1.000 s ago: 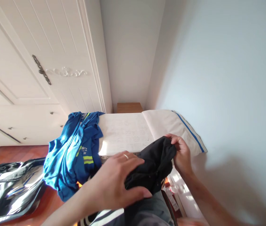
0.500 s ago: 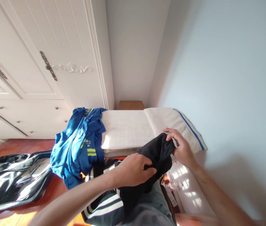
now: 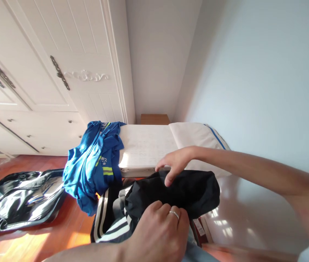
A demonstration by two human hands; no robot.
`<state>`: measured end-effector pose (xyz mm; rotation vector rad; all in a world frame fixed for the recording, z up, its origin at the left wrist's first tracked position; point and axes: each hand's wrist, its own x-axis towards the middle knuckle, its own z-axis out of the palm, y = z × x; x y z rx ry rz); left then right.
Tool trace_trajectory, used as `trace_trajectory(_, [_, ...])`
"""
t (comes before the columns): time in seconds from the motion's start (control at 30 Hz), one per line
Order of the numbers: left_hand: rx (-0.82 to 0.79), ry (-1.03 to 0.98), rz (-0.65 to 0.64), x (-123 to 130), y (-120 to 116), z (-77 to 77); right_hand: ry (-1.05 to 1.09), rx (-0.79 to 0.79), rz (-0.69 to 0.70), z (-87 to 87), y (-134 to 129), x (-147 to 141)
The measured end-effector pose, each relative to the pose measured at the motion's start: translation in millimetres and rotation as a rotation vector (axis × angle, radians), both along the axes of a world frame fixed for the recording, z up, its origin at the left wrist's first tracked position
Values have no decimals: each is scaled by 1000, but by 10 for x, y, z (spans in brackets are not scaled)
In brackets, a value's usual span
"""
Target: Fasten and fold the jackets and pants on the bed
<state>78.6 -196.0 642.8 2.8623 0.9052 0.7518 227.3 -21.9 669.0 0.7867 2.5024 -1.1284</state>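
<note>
A black garment (image 3: 198,191) is bunched up in front of me, its exact kind unclear. My left hand (image 3: 162,227), with a ring on one finger, is closed on its near side; the fingertips are hidden. Over the garment's far edge reaches my right hand (image 3: 178,165), thumb and fingers apart, with a gap between them. Beneath lies a black bag-like item with white stripes (image 3: 116,231), holding some grey cloth (image 3: 118,203).
A blue garment with yellow stripes (image 3: 94,160) drapes over the left end of a white bench (image 3: 146,145). A white cloth with a blue stripe (image 3: 198,134) covers its right end. A shiny black case (image 3: 26,200) lies on the floor, near a white wardrobe (image 3: 89,43).
My right hand has let go of the garment's right end and moved left above it. The left hand has come nearer, and the garment now stretches further right.
</note>
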Motion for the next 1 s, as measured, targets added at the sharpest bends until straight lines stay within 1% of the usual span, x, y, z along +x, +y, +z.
trace_trajectory(0.03, [18,-5,21,-11,-23,-13,-82,-54,25,-114,5,-59])
trace_trajectory(0.07, [35,-12,46,-27,-40,-26,-134,-61,36,-206,-18,-104])
trace_trajectory(0.1, [55,-25,70,-44,-53,-38,-163,-29,37,-276,-59,-136])
trace_trajectory(0.17, [88,-46,100,-74,-65,-61,-211,58,26,-350,-161,-169])
trace_trajectory(0.23, [88,-52,96,-92,-57,-82,-276,74,28,-347,-243,-168])
trace_trajectory(0.27, [79,-46,90,-100,-44,-90,-274,65,30,-319,-270,-156])
trace_trajectory(0.3, [71,-39,86,-112,-23,-96,-224,70,26,-274,-292,-138])
trace_trajectory(0.37, [67,-39,109,-155,44,-90,22,166,-10,-140,-326,-89])
trace_trajectory(0.43, [91,-74,178,-228,148,-54,340,317,-68,23,-358,-36])
trace_trajectory(0.47, [109,-101,221,-273,211,-24,465,379,-86,99,-370,-13])
trace_trajectory(0.5, [130,-129,270,-318,281,10,548,417,-88,164,-376,6])
trace_trajectory(0.53, [159,-155,320,-363,354,45,588,429,-77,212,-374,21])
trace_trajectory(0.6, [216,-190,389,-441,509,105,583,408,-48,264,-339,35])
trace_trajectory(0.63, [234,-193,399,-474,587,123,564,395,-45,273,-309,36])
trace_trajectory(0.67, [245,-187,379,-504,665,133,552,386,-52,279,-276,35])
trace_trajectory(0.8, [206,-86,211,-618,929,109,581,354,-142,341,-201,52])
trace_trajectory(0.9, [205,-30,187,-698,1059,83,490,327,-223,419,-259,139])
trace_trajectory(1.0, [242,-55,176,-747,1152,71,331,422,-306,427,-342,273])
